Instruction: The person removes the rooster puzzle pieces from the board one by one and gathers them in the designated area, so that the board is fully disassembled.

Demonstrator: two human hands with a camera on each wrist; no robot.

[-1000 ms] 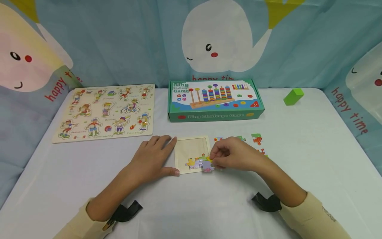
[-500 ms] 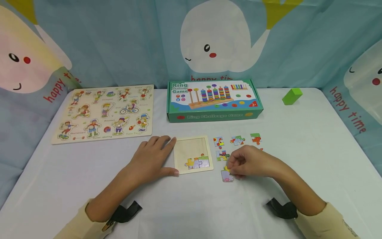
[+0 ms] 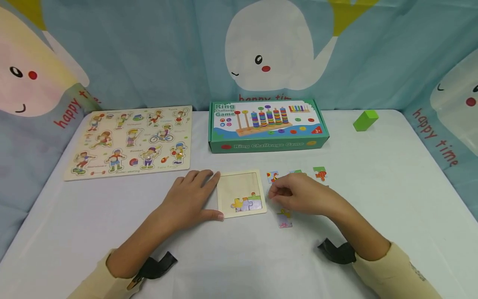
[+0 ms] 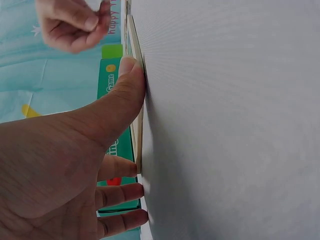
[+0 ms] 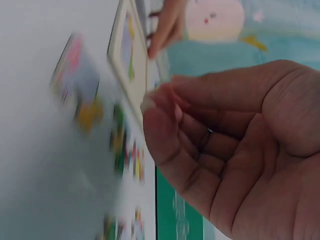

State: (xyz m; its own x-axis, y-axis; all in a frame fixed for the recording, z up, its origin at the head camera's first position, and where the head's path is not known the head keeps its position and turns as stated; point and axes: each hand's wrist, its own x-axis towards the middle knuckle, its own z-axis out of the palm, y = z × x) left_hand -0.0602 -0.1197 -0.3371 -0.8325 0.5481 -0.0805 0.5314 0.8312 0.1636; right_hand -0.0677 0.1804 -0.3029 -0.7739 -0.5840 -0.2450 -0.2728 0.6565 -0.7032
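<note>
In the head view a shallow square wooden puzzle tray [image 3: 239, 182] lies on the table, with a few joined jigsaw pieces [image 3: 246, 202] in its lower right corner. My left hand [image 3: 192, 201] rests at its left side, fingers spread, thumb on the near corner and forefinger at the far one. My right hand [image 3: 300, 193] hovers right of the tray, fingers curled and thumb meeting forefinger; nothing shows in the pinch in the right wrist view. Just below it lies a purple-and-yellow jigsaw piece [image 3: 285, 220]. Other loose pieces, including a red-and-green jigsaw piece [image 3: 320, 173], lie beyond, partly hidden by the hand.
Behind the tray stands a green Ring Challenge Game box [image 3: 269, 126]. A wooden picture board [image 3: 128, 143] with sports figures lies at the back left. A green block [image 3: 366, 120] stands at the back right. A whale-print curtain [image 3: 168, 50] closes off the back.
My right hand took the purple-and-yellow jigsaw piece from the tray's right edge, set it down on the table, then let go and moved up and left. The left hand stayed put.
</note>
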